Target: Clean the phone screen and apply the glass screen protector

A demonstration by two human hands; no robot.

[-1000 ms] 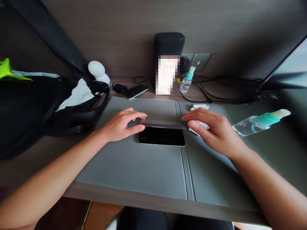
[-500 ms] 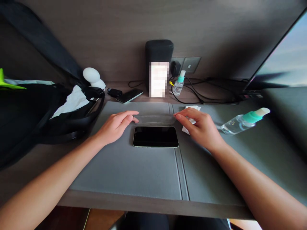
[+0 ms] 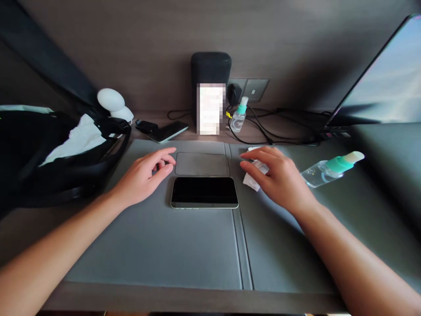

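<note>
A clear, phone-sized sheet (image 3: 201,163) lies flat on the grey desk mat (image 3: 158,245). Just below it in view is a phone (image 3: 204,192) with a black screen facing up. My left hand (image 3: 148,175) is at the sheet's left end, thumb and fingers apart, holding nothing. To the right of the sheet, my right hand (image 3: 274,175) hovers with its thumb and fingers apart and nothing between them. Under its fingertips is a crumpled white tissue (image 3: 252,182), partly hidden by the hand.
A clear spray bottle (image 3: 332,170) lies tilted at the right. Behind the mat are a second phone (image 3: 169,131), a dark upright speaker-like box (image 3: 210,68), a small spray bottle (image 3: 238,117) and cables. A black bag (image 3: 49,162) is at the left, a screen (image 3: 388,83) at the right.
Both hands have let go of the clear sheet, which now lies flat behind the phone. Their fingers have opened and moved away from its ends. The view has shifted slightly.
</note>
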